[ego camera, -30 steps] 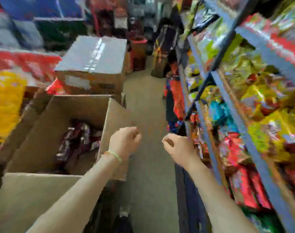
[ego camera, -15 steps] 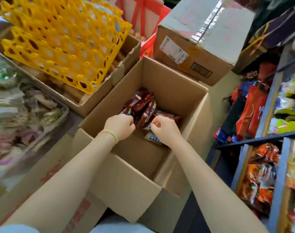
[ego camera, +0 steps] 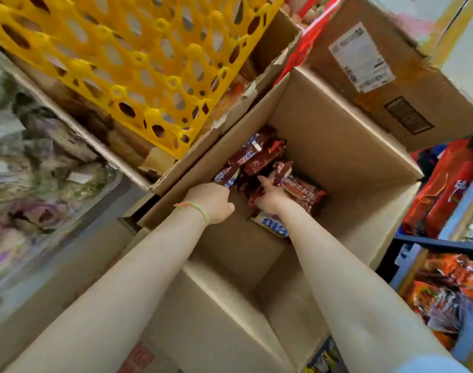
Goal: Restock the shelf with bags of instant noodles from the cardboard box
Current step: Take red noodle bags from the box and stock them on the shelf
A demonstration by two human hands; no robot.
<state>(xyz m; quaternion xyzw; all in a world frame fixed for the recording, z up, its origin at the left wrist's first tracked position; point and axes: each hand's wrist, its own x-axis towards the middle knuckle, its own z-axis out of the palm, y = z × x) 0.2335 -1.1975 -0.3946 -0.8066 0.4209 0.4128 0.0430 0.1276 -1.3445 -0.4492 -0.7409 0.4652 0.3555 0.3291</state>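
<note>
An open cardboard box (ego camera: 345,146) sits below me with several dark red noodle bags (ego camera: 259,157) piled at its bottom. My left hand (ego camera: 212,200) reaches in at the left side of the pile, and its fingers curl round the edge of a red and blue bag (ego camera: 224,176). My right hand (ego camera: 269,196) lies deeper in the pile with its fingers round a dark red bag (ego camera: 254,195). A white and blue bag (ego camera: 273,224) lies under my right wrist. The shelf (ego camera: 456,219) with red and orange bags stands at the right.
A yellow plastic egg tray (ego camera: 117,57) rests on an open carton at the upper left. A sealed cardboard box (ego camera: 386,68) with a label sits behind the open one. A glass-topped case (ego camera: 41,170) with packets is at the left.
The view swung from the aisle and shelf down to the box. Both hands went from the box rim down into the pile and closed on noodle bags.
</note>
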